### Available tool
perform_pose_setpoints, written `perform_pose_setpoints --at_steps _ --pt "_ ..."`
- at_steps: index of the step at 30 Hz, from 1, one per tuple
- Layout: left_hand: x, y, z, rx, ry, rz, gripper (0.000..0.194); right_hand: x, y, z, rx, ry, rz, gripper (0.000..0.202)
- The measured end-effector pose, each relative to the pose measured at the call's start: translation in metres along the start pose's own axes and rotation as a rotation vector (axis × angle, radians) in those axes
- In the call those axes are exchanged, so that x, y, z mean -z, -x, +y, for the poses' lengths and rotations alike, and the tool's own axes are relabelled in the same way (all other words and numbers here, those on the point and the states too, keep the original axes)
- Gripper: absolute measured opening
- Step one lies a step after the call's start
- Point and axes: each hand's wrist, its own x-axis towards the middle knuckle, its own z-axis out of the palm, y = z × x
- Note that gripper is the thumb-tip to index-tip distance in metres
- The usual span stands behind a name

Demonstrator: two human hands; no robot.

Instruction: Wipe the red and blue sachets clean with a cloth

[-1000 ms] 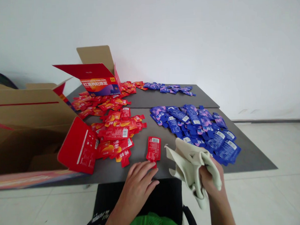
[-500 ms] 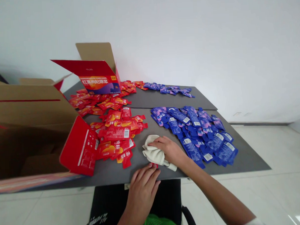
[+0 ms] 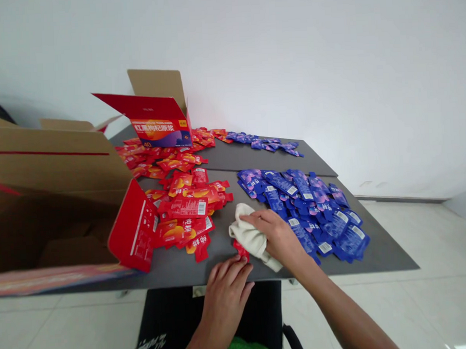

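My right hand (image 3: 278, 237) has its fingers closed on a crumpled off-white cloth (image 3: 248, 234) and presses it to the table near the front edge. Partly under the cloth lies a small red sachet (image 3: 241, 250). The fingertips of my left hand (image 3: 227, 290) hold down the near end of this sachet at the table edge, fingers close together. A heap of red sachets (image 3: 188, 207) with orange print lies left of the cloth. On the right, beside my right hand, is a heap of blue sachets (image 3: 306, 205) with white labels.
A large open carton (image 3: 55, 177) with a red flap stands at the left. Behind it is a smaller open red box (image 3: 161, 131) among more red sachets. A row of blue sachets (image 3: 264, 141) lies along the back of the grey table (image 3: 379, 255), near the wall.
My right hand and the cloth have moved a little to the right, and more of the red sachet shows. My left hand stays on its near end. The view has shifted slightly.
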Motion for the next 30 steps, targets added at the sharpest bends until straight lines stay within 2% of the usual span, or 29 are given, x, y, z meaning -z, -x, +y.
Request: perform_pose_setpoints --at_steps 2,4,8,10,12,14,17,19,21,23,26,28,30 --pt "0.0 -0.001 0.001 0.02 -0.008 -0.01 0.035 -0.006 0.011 -0.01 0.016 -0.008 -0.134 0.044" --pt "0.001 -0.002 0.001 0.031 -0.003 -0.019 0.037 -0.016 0.01 -0.007 -0.008 -0.005 -0.205 0.041" --pt "0.001 -0.004 -0.001 0.017 0.031 -0.025 0.041 -0.03 -0.02 0.028 -0.09 0.052 -0.14 0.052" --pt "0.001 -0.004 -0.002 0.023 0.034 -0.024 0.042 -0.028 -0.039 0.044 -0.116 0.086 -0.105 0.055" --pt "0.001 -0.004 -0.002 0.033 0.036 -0.023 0.042 -0.02 -0.05 0.048 -0.123 0.099 -0.07 0.052" --pt "0.0 -0.004 -0.002 0.042 0.04 -0.025 0.041 -0.01 -0.048 0.039 -0.117 0.1 -0.03 0.05" --pt "-0.001 -0.004 -0.001 0.044 0.031 -0.024 0.039 -0.002 -0.023 0.011 -0.08 0.069 -0.008 0.05" --pt "0.0 -0.004 -0.001 0.047 0.017 -0.034 0.038 -0.004 -0.004 -0.006 -0.039 0.039 -0.086 0.048" --pt "0.001 -0.005 0.0 0.055 0.011 -0.05 0.036 -0.011 0.007 -0.013 -0.032 0.006 -0.165 0.043" --pt "0.002 -0.006 0.0 0.059 0.019 -0.059 0.033 -0.022 0.004 -0.007 -0.058 -0.008 -0.18 0.041" --pt "0.004 -0.008 0.001 0.059 0.037 -0.066 0.034 -0.031 -0.021 0.019 -0.104 0.025 -0.122 0.047" --pt "0.005 -0.009 0.002 0.068 0.039 -0.069 0.035 -0.028 -0.041 0.035 -0.127 0.055 -0.087 0.05" --pt "0.005 -0.009 0.003 0.08 0.04 -0.067 0.037 -0.021 -0.051 0.039 -0.139 0.068 -0.051 0.05"
